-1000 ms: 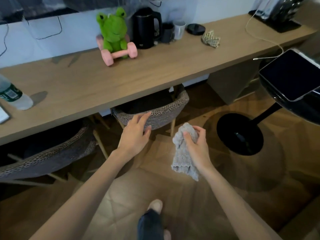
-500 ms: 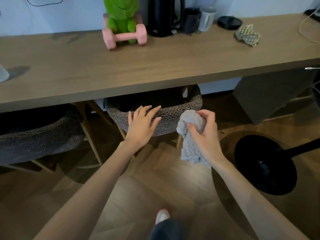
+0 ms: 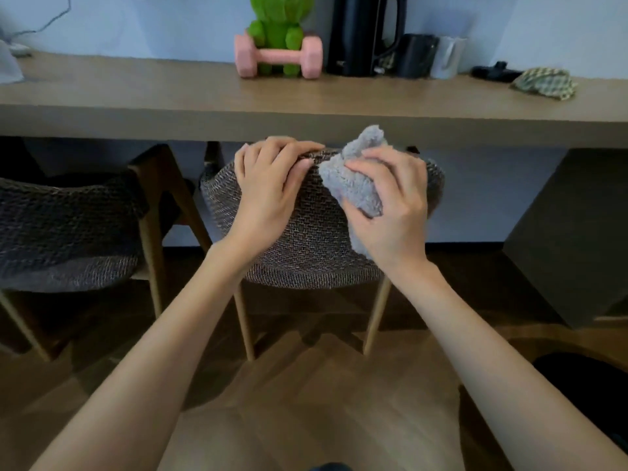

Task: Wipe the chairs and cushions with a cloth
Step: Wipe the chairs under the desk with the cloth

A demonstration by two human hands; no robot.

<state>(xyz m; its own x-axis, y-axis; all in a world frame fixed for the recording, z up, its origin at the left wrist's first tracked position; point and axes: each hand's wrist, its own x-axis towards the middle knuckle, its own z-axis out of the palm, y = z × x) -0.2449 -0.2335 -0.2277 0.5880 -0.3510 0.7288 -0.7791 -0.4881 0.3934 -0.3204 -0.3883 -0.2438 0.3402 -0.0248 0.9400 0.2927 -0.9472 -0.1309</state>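
While the woven chair (image 3: 306, 246) stands tucked beneath the counter (image 3: 306, 107), we see the top rim of its back lying just under the counter's front edge, with only a thin dark gap between them. To its left a second chair (image 3: 68, 226) stands near, one of its slanted wooden legs filling part of the space between the two backs. To its right a wider stretch of pale wall shows before the dark panel (image 3: 571, 232) that closes off the space under the counter. Wood floor (image 3: 339, 402) runs from the chair's legs toward us, and a black round base (image 3: 591, 389) sits on it at the lower right. Our left hand (image 3: 268, 188) grips the top rim of the chair back, fingers curled over the edge and thumb lying along the outer face. Our right hand (image 3: 390, 212), just beside it, clutches the grey cloth (image 3: 356, 185), bunched in curled fingers and pressed against the upper right of the same back. One corner of the cloth sticks up above the rim. Along the counter's far side stand a green plush toy (image 3: 277, 25), a pink dumbbell (image 3: 278, 57), a black kettle (image 3: 365, 32), two mugs (image 3: 416, 56) and a checked rag (image 3: 543, 83).
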